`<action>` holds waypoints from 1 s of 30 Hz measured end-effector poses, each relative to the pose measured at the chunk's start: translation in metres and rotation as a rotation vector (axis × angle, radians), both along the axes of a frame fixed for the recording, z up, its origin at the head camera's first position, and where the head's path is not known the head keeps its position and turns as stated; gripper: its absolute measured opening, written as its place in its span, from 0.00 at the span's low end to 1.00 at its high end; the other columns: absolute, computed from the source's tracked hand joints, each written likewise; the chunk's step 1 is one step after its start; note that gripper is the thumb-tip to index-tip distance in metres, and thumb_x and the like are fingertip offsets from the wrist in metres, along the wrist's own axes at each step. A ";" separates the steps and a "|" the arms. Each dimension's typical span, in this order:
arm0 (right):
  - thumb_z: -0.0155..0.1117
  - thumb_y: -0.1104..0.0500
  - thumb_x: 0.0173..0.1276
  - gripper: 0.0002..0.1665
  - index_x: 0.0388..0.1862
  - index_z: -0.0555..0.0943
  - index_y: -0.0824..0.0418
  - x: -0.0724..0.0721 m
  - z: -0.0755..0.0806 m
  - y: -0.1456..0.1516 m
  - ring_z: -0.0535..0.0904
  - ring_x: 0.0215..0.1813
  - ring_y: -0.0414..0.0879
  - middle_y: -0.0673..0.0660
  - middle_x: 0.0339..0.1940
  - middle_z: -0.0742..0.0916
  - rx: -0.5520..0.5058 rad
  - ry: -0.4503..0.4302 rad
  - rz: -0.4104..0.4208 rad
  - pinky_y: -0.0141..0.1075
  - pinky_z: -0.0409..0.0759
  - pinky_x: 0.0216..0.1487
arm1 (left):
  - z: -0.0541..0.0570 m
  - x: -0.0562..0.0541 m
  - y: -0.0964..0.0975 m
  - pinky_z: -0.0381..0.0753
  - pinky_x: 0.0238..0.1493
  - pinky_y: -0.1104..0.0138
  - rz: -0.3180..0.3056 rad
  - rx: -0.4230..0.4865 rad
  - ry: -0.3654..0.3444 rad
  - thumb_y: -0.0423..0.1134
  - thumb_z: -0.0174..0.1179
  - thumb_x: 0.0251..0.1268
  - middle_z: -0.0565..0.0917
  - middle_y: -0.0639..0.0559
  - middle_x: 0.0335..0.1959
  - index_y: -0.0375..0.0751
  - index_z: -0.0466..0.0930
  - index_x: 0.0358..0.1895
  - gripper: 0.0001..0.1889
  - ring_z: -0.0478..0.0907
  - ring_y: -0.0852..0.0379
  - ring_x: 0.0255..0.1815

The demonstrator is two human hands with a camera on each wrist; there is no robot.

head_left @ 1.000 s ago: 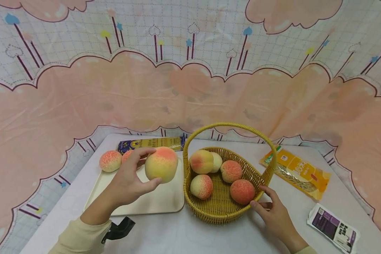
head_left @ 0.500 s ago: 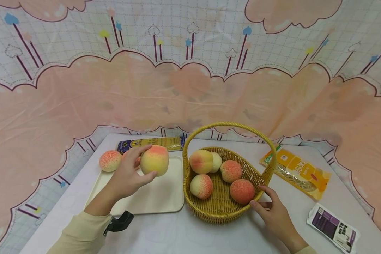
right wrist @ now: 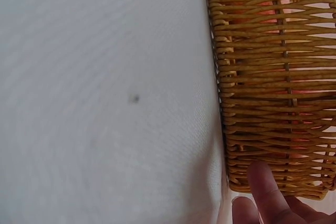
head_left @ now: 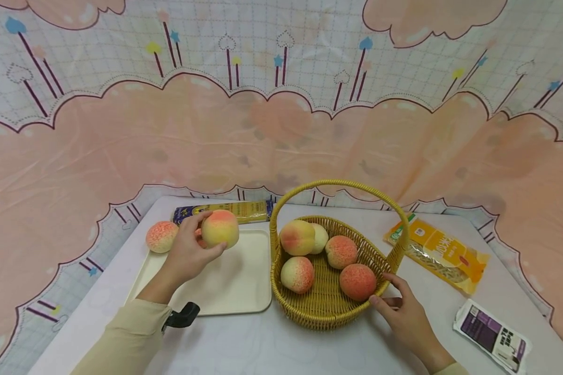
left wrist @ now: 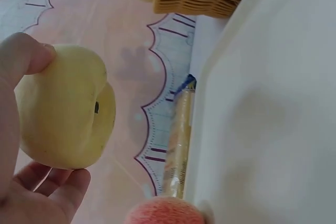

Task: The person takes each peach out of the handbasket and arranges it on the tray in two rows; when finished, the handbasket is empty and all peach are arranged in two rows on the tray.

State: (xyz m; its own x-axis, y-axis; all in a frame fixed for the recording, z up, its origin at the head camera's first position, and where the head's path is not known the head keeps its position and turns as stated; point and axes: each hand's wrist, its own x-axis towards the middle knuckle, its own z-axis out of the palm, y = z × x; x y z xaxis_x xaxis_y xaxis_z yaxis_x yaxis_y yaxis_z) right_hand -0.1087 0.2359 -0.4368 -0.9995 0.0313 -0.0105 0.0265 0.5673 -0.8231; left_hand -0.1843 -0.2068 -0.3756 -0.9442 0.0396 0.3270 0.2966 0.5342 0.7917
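My left hand [head_left: 190, 256] grips a yellow peach [head_left: 221, 229] with a reddish top, held up over the cream tray [head_left: 236, 291]. In the left wrist view the thumb and fingers wrap the peach [left wrist: 65, 108], and its stem hollow shows. Behind that hand, mostly hidden, another reddish peach [left wrist: 165, 212] sits at the tray's far edge. My right hand [head_left: 405, 317] holds the right rim of the yellow wicker basket [head_left: 326, 315], thumb outside and fingers at the edge. Inside the basket lie several peaches, among them a red peach [head_left: 358, 283] close to that hand.
One pink-speckled peach [head_left: 161, 237] rests at the tray's back left corner. A blue-and-gold noodle packet [head_left: 248, 212] lies behind the tray. Right of the basket are an orange food bag [head_left: 443, 254] and a purple-and-white packet [head_left: 492, 336]. The basket's tall handle [head_left: 338, 183] arches over it.
My left hand has carried the peach leftward and slightly away from me, from beside the basket to over the tray's back part. The right hand stays at the basket rim.
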 end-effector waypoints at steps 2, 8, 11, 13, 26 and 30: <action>0.67 0.50 0.71 0.41 0.75 0.60 0.60 0.000 0.000 0.000 0.83 0.51 0.55 0.72 0.64 0.76 0.001 -0.002 -0.001 0.36 0.80 0.36 | -0.005 -0.004 -0.001 0.75 0.58 0.46 0.016 -0.005 0.000 0.30 0.73 0.54 0.65 0.31 0.62 0.27 0.63 0.69 0.40 0.67 0.37 0.59; 0.67 0.50 0.72 0.40 0.75 0.60 0.61 0.000 0.000 0.000 0.83 0.52 0.56 0.73 0.66 0.74 0.003 0.003 0.007 0.36 0.80 0.36 | -0.018 -0.016 0.000 0.75 0.55 0.47 0.044 -0.044 0.031 0.32 0.76 0.50 0.69 0.32 0.60 0.27 0.67 0.67 0.40 0.68 0.38 0.56; 0.66 0.51 0.72 0.41 0.75 0.59 0.61 0.000 -0.001 0.001 0.82 0.52 0.56 0.73 0.67 0.73 0.006 0.001 0.010 0.36 0.80 0.36 | -0.024 -0.021 0.001 0.74 0.56 0.47 0.040 -0.046 -0.004 0.33 0.75 0.51 0.68 0.31 0.60 0.28 0.66 0.68 0.40 0.69 0.37 0.56; 0.66 0.51 0.72 0.41 0.75 0.59 0.61 -0.001 -0.001 0.001 0.82 0.52 0.56 0.74 0.67 0.73 0.007 0.002 0.011 0.36 0.80 0.35 | -0.027 -0.023 0.002 0.73 0.56 0.47 0.036 -0.050 -0.038 0.34 0.75 0.52 0.67 0.31 0.61 0.29 0.65 0.68 0.40 0.69 0.37 0.56; 0.67 0.52 0.71 0.39 0.73 0.61 0.61 0.000 -0.001 0.001 0.83 0.50 0.55 0.72 0.61 0.78 0.010 0.028 0.004 0.36 0.80 0.34 | -0.041 -0.037 0.010 0.71 0.61 0.44 0.030 -0.115 -0.095 0.35 0.76 0.51 0.69 0.31 0.60 0.27 0.66 0.68 0.41 0.69 0.36 0.60; 0.67 0.52 0.71 0.38 0.73 0.62 0.61 0.001 -0.001 0.001 0.83 0.49 0.54 0.72 0.61 0.78 0.003 0.032 0.003 0.36 0.80 0.34 | -0.045 -0.040 0.011 0.64 0.66 0.42 0.039 -0.139 -0.139 0.36 0.76 0.51 0.68 0.29 0.63 0.28 0.65 0.69 0.42 0.67 0.33 0.63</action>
